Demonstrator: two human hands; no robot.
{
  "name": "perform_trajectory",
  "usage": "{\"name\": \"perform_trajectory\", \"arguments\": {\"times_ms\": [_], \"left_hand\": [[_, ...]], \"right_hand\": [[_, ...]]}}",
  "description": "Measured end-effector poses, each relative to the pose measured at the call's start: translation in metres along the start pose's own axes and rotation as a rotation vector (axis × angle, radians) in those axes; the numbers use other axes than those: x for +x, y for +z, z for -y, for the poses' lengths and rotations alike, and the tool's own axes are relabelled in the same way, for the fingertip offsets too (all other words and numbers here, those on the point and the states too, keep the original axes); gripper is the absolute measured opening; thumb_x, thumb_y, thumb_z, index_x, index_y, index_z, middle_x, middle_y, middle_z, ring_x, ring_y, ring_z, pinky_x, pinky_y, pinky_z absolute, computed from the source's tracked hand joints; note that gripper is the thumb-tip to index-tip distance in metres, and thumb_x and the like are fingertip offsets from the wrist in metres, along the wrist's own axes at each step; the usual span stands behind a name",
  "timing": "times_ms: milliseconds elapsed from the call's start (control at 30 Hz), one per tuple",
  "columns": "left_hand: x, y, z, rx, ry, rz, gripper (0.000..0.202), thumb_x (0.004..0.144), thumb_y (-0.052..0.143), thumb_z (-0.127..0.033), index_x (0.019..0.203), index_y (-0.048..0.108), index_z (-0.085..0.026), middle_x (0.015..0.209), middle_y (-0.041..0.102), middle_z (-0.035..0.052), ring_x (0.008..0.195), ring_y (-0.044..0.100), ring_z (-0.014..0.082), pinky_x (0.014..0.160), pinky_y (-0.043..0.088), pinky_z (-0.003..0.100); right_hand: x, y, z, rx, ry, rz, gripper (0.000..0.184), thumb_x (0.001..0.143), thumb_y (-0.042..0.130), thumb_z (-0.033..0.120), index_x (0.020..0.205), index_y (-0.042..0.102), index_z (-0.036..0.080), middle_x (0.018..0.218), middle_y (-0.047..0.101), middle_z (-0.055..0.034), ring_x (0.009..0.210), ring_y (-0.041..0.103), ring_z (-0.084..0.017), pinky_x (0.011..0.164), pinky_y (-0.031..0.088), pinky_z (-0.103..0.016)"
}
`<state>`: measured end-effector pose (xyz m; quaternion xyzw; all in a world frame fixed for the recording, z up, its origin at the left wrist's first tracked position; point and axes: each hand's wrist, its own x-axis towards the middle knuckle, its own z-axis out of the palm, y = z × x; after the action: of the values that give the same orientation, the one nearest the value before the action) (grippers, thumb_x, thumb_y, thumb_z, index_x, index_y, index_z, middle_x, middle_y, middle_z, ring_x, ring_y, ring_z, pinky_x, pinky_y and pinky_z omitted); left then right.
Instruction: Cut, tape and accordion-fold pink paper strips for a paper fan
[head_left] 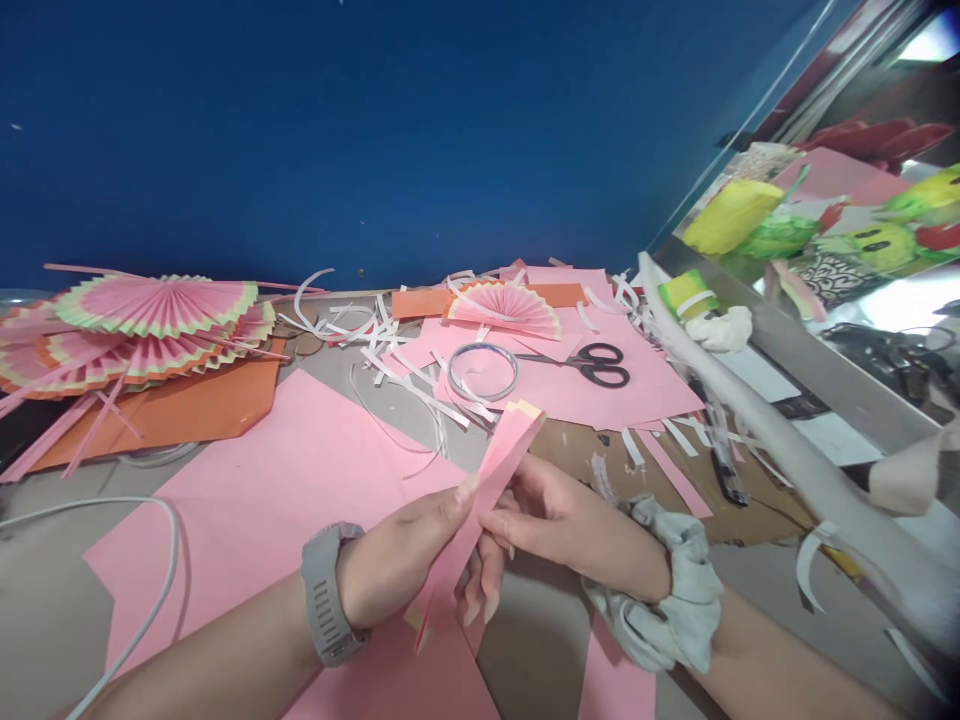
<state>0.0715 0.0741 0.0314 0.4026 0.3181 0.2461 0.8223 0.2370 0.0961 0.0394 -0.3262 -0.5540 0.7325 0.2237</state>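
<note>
Between my two hands is a narrow folded strip of pink paper [501,455] with pale yellow at its far end, slanting up to the right. My left hand [420,545], with a grey watch on the wrist, grips it from the left, thumb on top. My right hand [551,505], a pale scrunchie at its wrist, pinches its right side near the middle. Part of the fingers is hidden behind the paper. Large pink sheets [285,480] lie under my hands. Beyond the strip are a roll of clear tape [482,397] and dark-handled scissors [604,365].
Pleated pink paper fans [161,305] are stacked on orange paper [217,405] at left; another fan [510,308] lies at the back. White paper scraps [375,335] are scattered about. A box cutter [726,470] rests on brown cardboard [675,490]. A white cable [169,560] curves at left; a blue wall [337,130] rises behind.
</note>
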Motion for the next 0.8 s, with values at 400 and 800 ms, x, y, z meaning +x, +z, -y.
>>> {"name": "perform_trajectory", "arguments": {"times_ms": [400, 800], "left_hand": [[0.0037, 0.0063, 0.0032, 0.172, 0.097, -0.115, 0.049, 0.093, 0.025, -0.046, 0.071, 0.054, -0.013, 0.047, 0.048, -0.0022, 0.033, 0.039, 0.0054, 0.031, 0.030, 0.015], [-0.0006, 0.0034, 0.0080, 0.373, 0.064, -0.257, 0.038, 0.090, 0.035, -0.046, 0.070, 0.046, -0.016, 0.041, 0.049, -0.0049, 0.034, 0.034, 0.0046, 0.038, 0.030, 0.016]], "right_hand": [[0.0018, 0.0063, -0.0026, -0.134, -0.023, -0.156, 0.013, 0.081, 0.058, 0.022, 0.092, 0.051, 0.019, 0.079, 0.049, 0.0019, 0.070, 0.052, -0.012, 0.067, 0.045, -0.026], [-0.0034, -0.0010, -0.0002, -0.219, -0.071, -0.337, 0.012, 0.075, 0.066, 0.029, 0.076, 0.055, 0.023, 0.063, 0.051, 0.0005, 0.068, 0.051, -0.018, 0.065, 0.045, -0.029]]}}
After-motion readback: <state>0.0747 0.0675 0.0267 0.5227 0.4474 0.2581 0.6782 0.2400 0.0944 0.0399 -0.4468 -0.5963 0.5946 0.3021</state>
